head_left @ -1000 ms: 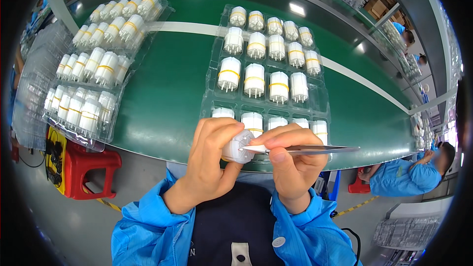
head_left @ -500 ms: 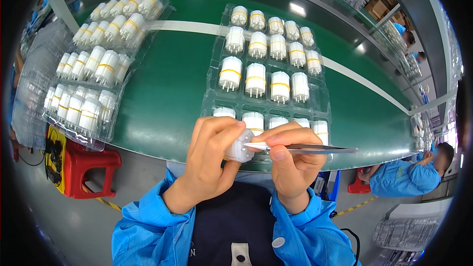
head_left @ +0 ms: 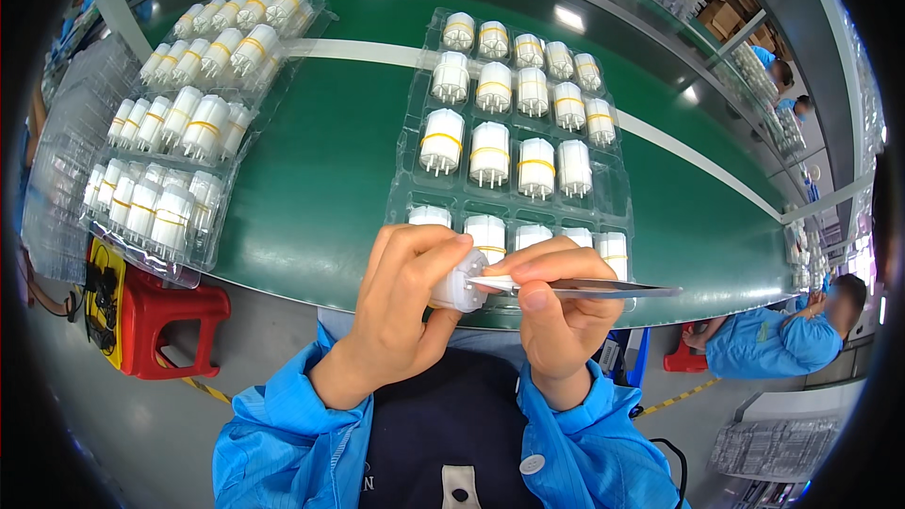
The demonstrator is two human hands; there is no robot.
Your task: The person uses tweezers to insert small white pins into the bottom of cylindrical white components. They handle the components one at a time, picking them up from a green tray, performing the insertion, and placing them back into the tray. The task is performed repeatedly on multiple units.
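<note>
Now L hand [head_left: 401,306] raised off worktop [head_left: 320,179], wrist bent, fingers wrapped round white plastic part [head_left: 459,285]. R hand [head_left: 556,306] just beside it, fingers pinching metal tweezers [head_left: 575,287], tips at part's face. Clear tray [head_left: 514,132] w/ similar parts just beyond both.

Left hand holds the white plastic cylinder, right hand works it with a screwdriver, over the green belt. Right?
Not quite. In the head view the right hand holds slim metal tweezers, not a screwdriver, at the white plastic cylinder in the left hand, over the green belt.
</note>
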